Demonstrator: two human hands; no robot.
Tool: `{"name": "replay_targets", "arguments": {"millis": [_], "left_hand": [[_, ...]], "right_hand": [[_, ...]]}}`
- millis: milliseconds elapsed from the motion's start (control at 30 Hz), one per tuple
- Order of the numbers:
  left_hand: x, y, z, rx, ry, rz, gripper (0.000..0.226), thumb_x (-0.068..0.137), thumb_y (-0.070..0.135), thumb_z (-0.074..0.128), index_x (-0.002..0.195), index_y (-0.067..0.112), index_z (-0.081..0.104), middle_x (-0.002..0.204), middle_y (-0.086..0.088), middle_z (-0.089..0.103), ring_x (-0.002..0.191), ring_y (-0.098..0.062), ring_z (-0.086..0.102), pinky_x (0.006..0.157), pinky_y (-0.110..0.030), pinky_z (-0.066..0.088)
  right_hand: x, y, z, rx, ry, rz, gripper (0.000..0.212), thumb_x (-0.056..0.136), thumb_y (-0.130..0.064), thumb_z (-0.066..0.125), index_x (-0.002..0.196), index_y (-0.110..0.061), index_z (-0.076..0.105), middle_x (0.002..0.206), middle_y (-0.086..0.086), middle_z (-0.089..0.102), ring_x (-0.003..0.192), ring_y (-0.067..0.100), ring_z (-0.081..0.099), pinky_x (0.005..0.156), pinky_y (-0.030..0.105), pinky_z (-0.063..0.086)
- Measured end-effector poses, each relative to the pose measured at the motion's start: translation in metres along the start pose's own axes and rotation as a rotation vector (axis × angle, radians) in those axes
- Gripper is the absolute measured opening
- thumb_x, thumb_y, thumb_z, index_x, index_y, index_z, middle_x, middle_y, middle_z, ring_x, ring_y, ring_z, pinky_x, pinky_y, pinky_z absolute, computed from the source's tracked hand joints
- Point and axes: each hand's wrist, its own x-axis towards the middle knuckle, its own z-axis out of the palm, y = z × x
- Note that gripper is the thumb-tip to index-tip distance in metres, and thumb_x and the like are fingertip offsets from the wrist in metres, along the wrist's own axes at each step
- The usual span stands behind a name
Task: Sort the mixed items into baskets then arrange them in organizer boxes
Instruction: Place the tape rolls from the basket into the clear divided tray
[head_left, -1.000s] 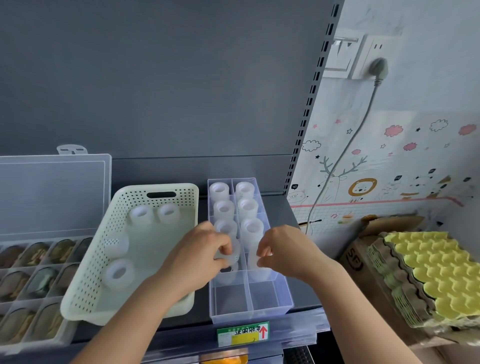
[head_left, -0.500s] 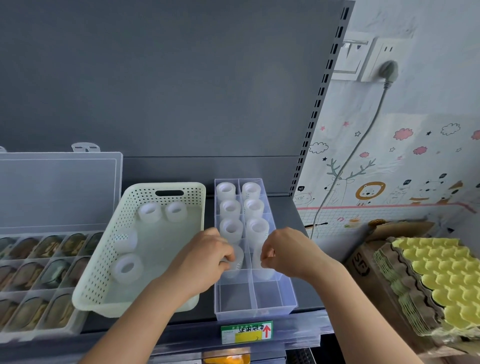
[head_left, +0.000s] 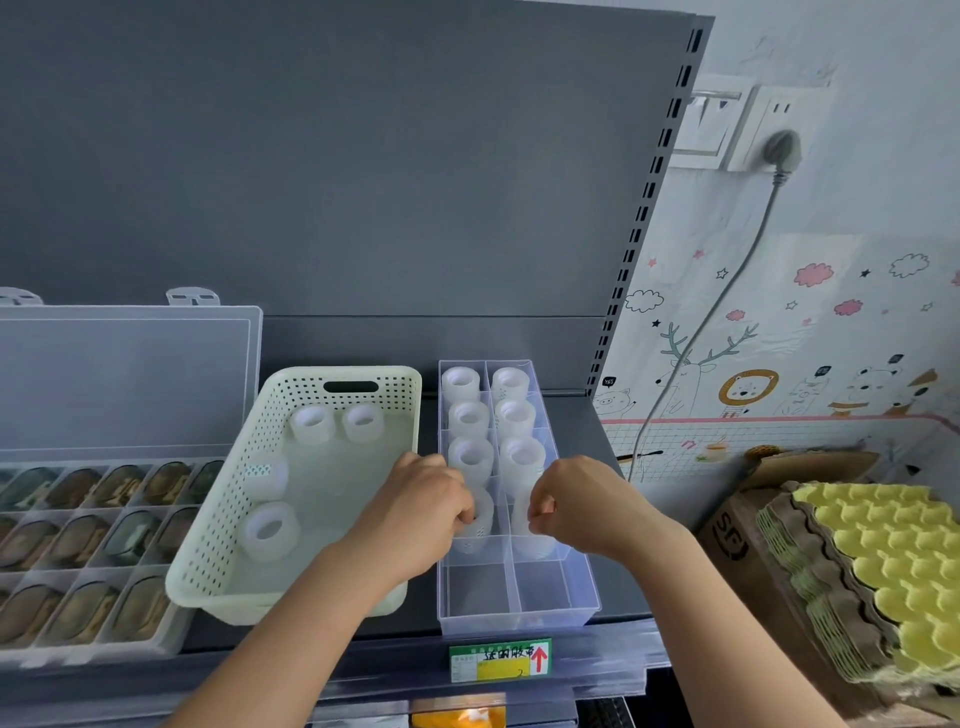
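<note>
On the shelf (head_left: 597, 457), centre: clear box (head_left: 519, 597), long axis front to back, two columns of cells. Back three rows hold six rolls (head_left: 470, 457), all standing on end, holes up.

Fourth row is where the hands are. Left roll (head_left: 483, 519) is in the left-column cell, standing roughly on end. Fingers cover its top, so exact tilt can't be read. Right roll (head_left: 537, 540) is in the cell beside it, mostly behind the hand. Only its lower wall shows through the plastic.

Left hand (head_left: 421, 509): fingers curled tight, tips clamped on the left roll's upper edge. Right hand (head_left: 582, 506): fingers curled in, thumb and forefinger pinched at the right roll's top edge. It reads as a pinch on the rim, but the contact point itself is hidden. Both bare forearms come in from the bottom of the frame.

Just left of the box, close alongside it: pale green basket (head_left: 208, 561) with four rolls (head_left: 270, 527). The back two stand on end with holes up, one on the left lies on its side, and the front one has its hole facing up and forward.

Further left is a case (head_left: 130, 384) with its lid standing open. Its cells hold dark oval items, too murky to identify, and the frame edge cuts it off.

A green-yellow label (head_left: 498, 660) sits on the shelf lip below the box. At right, egg trays (head_left: 883, 561) are stacked on a carton (head_left: 727, 540), partly out of frame. On the wall above is a plug (head_left: 782, 150), its cable running down.
</note>
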Motion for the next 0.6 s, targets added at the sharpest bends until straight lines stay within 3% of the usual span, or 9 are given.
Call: {"name": "replay_targets", "arguments": {"millis": [167, 267, 333, 433, 500, 600], "left_hand": [[-0.014, -0.007, -0.014, -0.102, 0.142, -0.001, 0.023, 0.096, 0.023, 0.051, 0.105, 0.028, 0.073, 0.101, 0.013, 0.065, 0.102, -0.013, 0.047, 0.092, -0.031, 0.032], [-0.033, -0.030, -0.032, -0.142, 0.194, -0.126, 0.018, 0.094, 0.023, 0.057, 0.101, 0.027, 0.073, 0.097, 0.014, 0.066, 0.098, -0.011, 0.051, 0.091, -0.031, 0.038], [-0.051, -0.053, -0.040, -0.057, 0.096, -0.281, 0.016, 0.093, 0.026, 0.055, 0.095, 0.027, 0.072, 0.093, 0.013, 0.064, 0.097, -0.012, 0.050, 0.087, -0.032, 0.042], [-0.075, -0.079, -0.042, 0.115, -0.087, -0.482, 0.015, 0.090, 0.026, 0.054, 0.083, 0.019, 0.065, 0.092, 0.002, 0.063, 0.093, -0.017, 0.053, 0.080, -0.035, 0.048], [-0.087, -0.084, -0.039, 0.160, -0.163, -0.559, 0.014, 0.088, 0.021, 0.054, 0.077, 0.017, 0.062, 0.088, 0.000, 0.063, 0.084, -0.018, 0.057, 0.070, -0.032, 0.050], [-0.095, -0.083, -0.031, 0.220, -0.245, -0.599, 0.019, 0.086, 0.011, 0.052, 0.080, 0.027, 0.058, 0.087, 0.001, 0.057, 0.075, -0.019, 0.055, 0.057, -0.026, 0.040]], "right_hand": [[0.000, -0.006, -0.004, -0.040, 0.063, -0.017, 0.013, 0.087, -0.024, 0.062, 0.090, -0.022, 0.074, 0.093, 0.000, 0.071, 0.085, 0.019, 0.063, 0.077, 0.031, 0.054], [0.002, -0.026, -0.008, -0.069, 0.191, -0.085, 0.017, 0.087, -0.026, 0.057, 0.088, -0.019, 0.073, 0.091, 0.002, 0.070, 0.081, 0.023, 0.062, 0.072, 0.032, 0.053], [0.003, -0.048, -0.007, -0.003, 0.222, -0.210, 0.017, 0.087, -0.030, 0.060, 0.091, -0.020, 0.073, 0.093, 0.000, 0.070, 0.085, 0.020, 0.062, 0.074, 0.032, 0.051], [0.006, -0.084, 0.005, 0.075, 0.134, -0.448, 0.022, 0.085, -0.032, 0.066, 0.105, -0.024, 0.072, 0.103, -0.003, 0.068, 0.099, 0.016, 0.056, 0.083, 0.031, 0.047], [0.012, -0.102, 0.016, 0.039, 0.074, -0.538, 0.026, 0.086, -0.033, 0.065, 0.110, -0.025, 0.070, 0.110, -0.003, 0.066, 0.106, 0.016, 0.051, 0.088, 0.033, 0.046], [0.027, -0.122, 0.031, -0.077, 0.010, -0.591, 0.032, 0.087, -0.033, 0.063, 0.118, -0.024, 0.065, 0.115, 0.001, 0.063, 0.112, 0.019, 0.048, 0.090, 0.037, 0.046]]}}
